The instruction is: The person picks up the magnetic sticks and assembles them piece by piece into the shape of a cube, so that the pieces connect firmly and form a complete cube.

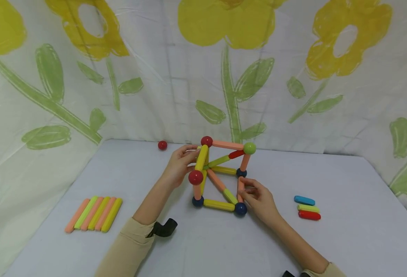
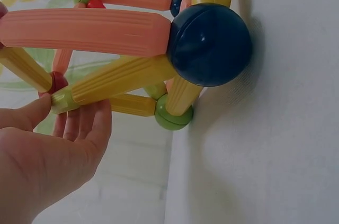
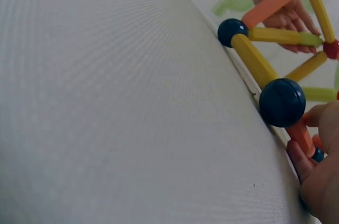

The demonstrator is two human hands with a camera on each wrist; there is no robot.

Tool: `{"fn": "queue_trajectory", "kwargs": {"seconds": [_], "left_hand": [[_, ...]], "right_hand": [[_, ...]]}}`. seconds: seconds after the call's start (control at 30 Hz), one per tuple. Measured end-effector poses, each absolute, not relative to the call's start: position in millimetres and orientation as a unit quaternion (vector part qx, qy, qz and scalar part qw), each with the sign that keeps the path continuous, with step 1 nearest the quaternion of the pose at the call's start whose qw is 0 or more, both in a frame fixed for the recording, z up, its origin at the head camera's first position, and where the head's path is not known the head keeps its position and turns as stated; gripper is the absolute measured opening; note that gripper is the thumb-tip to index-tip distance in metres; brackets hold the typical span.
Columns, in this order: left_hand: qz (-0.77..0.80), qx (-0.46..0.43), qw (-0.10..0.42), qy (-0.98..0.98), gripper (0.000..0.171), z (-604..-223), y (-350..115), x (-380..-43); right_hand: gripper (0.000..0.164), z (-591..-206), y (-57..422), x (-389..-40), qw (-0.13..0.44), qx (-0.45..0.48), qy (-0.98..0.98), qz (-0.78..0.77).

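Observation:
A box-shaped frame of rods and balls stands mid-table. My left hand (image 1: 179, 166) is at its left side. In the left wrist view its thumb and fingers pinch the short light green rod (image 2: 64, 100), joined end to end with a yellow rod (image 2: 123, 78) that slants to a dark blue ball (image 2: 210, 44). At the frame's lower right, my right hand (image 1: 261, 201) pinches a salmon rod (image 1: 240, 189) just behind the front dark blue ball (image 1: 240, 209). Another dark blue ball (image 1: 242, 172) sits behind that rod. Red balls (image 1: 195, 177) and a green ball (image 1: 249, 148) mark the upper corners.
A row of salmon, green and yellow rods (image 1: 94, 214) lies at the left. Short blue (image 1: 304, 200), light green (image 1: 308, 208) and red (image 1: 309, 215) rods lie at the right. A loose red ball (image 1: 162, 145) rests at the back edge, before a flowered cloth (image 1: 148, 115).

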State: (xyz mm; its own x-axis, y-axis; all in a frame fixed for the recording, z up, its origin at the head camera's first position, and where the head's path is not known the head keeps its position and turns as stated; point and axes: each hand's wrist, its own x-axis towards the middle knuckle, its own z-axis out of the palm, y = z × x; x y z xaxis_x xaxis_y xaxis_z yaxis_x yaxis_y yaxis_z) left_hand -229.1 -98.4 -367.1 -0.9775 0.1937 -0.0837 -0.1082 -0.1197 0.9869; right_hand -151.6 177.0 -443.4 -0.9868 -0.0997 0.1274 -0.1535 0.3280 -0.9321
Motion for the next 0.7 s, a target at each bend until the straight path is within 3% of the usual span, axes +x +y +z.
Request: {"fn": "queue_trajectory", "kwargs": {"seconds": [0.7], "left_hand": [[0.761, 0.065, 0.126, 0.634, 0.035, -369.3, -95.1, -226.0]], "right_hand": [[0.041, -444.1, 176.9, -151.2, 0.026, 0.074, -0.818, 0.570]]}}
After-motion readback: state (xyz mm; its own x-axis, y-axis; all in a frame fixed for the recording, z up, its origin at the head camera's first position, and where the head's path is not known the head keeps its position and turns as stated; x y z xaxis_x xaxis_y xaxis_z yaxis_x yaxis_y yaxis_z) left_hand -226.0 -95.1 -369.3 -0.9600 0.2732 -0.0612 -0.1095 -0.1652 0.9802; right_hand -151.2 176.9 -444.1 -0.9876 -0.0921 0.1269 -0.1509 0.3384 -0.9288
